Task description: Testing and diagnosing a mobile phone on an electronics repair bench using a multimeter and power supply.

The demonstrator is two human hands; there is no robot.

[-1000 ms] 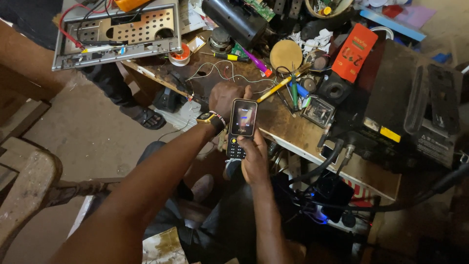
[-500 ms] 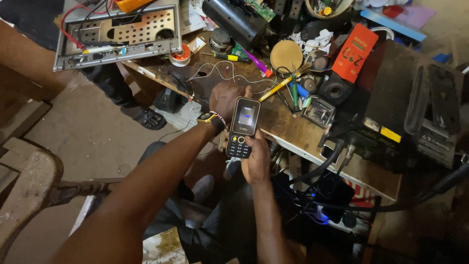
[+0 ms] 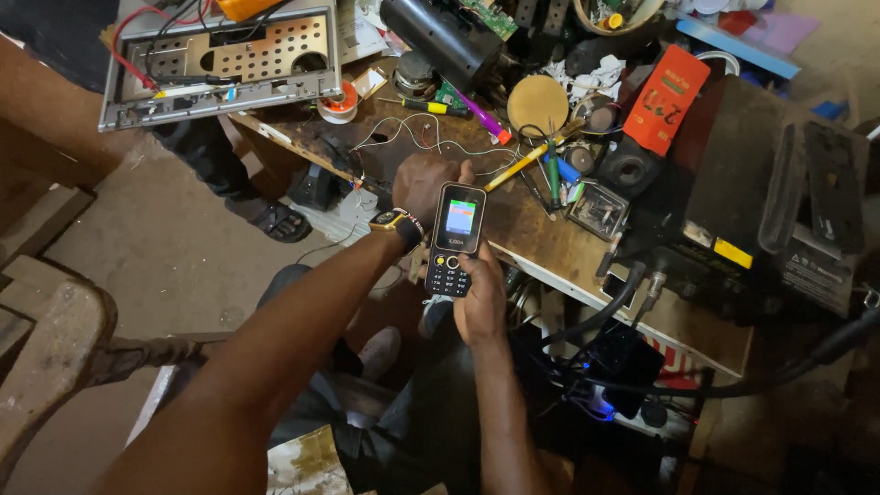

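**Keypad phone held in both hands over the bench edge**

The right hand wraps the lower half of the phone, fingers closed behind the body and the thumb lying over the keypad. The left hand closes round the top edge from behind, steadying it; a yellow watch sits on that wrist. The phone stands nearly upright, screen lit, just in front of the workbench.

To do this well, it seems best to keep the left hand firm and still while the thumb presses one key at a time, and to keep the screen tilted toward the eyes.

The screen is too small to make out. The left fingers are hidden behind the phone. The right side of the bench lies in deep shadow.
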